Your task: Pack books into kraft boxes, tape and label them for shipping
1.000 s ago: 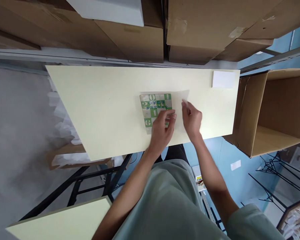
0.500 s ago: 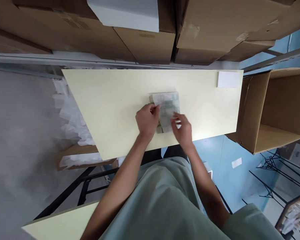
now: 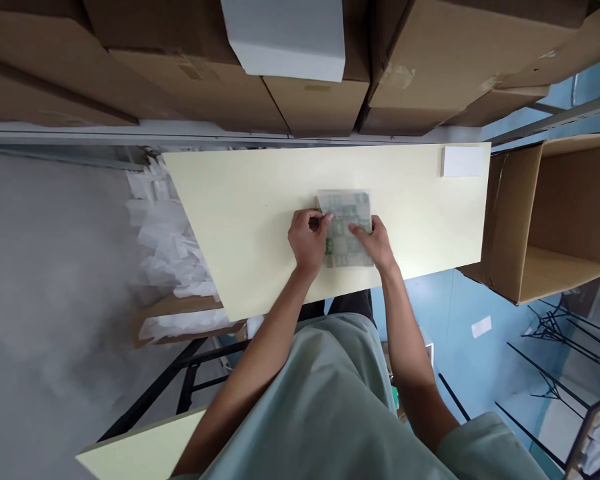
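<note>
A green-and-white book (image 3: pixel 346 212) lies on the pale yellow table (image 3: pixel 250 213), wrapped in a translucent plastic bag (image 3: pixel 353 257). My left hand (image 3: pixel 309 239) pinches the bag's folded flap at the book's left edge. My right hand (image 3: pixel 376 241) presses on the bag at the book's lower right corner. Both hands rest on the package, and the book's cover shows only faintly through the plastic.
A white pad (image 3: pixel 463 161) lies at the table's far right corner. An open cardboard box (image 3: pixel 555 220) stands to the right. Stacked cardboard boxes (image 3: pixel 305 100) and a white box (image 3: pixel 285 37) fill the shelf behind. A heap of plastic bags (image 3: pixel 165 233) lies left of the table.
The loose flap of the bag, which lay open to the right of the book, has been folded over the cover. My left hand moved to the left edge, my right onto the package.
</note>
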Motion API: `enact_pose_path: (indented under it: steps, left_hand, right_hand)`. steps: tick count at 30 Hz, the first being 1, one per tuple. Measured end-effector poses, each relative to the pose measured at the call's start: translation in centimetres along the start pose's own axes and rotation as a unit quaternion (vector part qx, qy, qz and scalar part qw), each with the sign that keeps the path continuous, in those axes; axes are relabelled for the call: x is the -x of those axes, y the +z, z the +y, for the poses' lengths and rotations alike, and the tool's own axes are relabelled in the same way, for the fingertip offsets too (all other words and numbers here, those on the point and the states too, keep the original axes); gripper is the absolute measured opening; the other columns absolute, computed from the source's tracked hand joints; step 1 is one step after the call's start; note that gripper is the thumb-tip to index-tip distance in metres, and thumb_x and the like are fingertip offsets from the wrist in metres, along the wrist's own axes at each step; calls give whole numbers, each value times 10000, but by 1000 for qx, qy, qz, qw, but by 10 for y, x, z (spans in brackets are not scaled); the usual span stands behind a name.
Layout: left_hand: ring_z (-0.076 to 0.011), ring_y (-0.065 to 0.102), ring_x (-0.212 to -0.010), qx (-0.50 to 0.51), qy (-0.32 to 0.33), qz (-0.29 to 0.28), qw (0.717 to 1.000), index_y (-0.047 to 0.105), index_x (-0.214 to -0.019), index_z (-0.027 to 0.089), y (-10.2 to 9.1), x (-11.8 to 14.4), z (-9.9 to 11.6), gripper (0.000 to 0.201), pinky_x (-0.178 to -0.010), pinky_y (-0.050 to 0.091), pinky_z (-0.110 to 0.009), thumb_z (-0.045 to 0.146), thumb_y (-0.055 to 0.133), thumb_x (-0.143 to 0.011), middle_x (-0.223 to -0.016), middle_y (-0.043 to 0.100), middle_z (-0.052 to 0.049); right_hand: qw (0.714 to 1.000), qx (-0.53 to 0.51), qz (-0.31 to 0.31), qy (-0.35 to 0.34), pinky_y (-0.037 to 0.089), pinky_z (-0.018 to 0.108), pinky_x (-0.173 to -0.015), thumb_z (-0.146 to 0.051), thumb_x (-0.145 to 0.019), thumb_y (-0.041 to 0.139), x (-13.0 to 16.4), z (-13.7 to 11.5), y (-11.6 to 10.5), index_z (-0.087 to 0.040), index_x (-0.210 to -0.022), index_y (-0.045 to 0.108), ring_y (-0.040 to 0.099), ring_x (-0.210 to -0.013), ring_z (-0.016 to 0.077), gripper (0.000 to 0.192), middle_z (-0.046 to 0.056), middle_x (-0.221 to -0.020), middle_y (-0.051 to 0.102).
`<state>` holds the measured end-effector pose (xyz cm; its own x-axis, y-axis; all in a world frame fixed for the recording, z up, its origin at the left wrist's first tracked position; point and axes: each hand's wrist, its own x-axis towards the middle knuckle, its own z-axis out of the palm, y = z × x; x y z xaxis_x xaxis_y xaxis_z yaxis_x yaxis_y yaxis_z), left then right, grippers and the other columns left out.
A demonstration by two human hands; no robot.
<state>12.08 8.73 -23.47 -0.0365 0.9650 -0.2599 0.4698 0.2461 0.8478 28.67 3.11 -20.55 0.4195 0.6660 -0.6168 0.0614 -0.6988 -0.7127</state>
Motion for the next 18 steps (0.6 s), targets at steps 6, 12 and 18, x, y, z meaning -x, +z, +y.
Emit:
enact_pose_path:
  steps: [6,12,18]
  left_hand:
    - [-239,771,-1065,101,-57,-27,993,671,-1174,223,-30,0,5,398,-937,633,-378,488,837,-927,-1176,790,-104]
    - [-370,749,-1252,256,-175,-286,906,715,-1372,190,-91,11,22,853,-1034,643,-498,750,904,-757,-1327,793,-164]
    - [-276,746,-1029,214,-172,-198,941,780,-1174,162,-117,29,35,635,-883,616,-376,687,848,-823,-1063,816,-90]
  right_hand:
    - [993,-101,-40,-47,643,420,-910,-582,-844,837,28,-15,16,-205,-1156,695,772,-1057,277,510,102,-1162,820]
    - [973,-214,-81,-31,666,445,-964,-649,-849,880,53,-33,22,-239,-1238,726,803,-1117,305,586,82,-1250,834]
    - [993,-87,-26,-70,644,542,-1075,-659,-843,886,52,-43,33,-217,-1339,695,752,-1257,345,692,139,-1342,795]
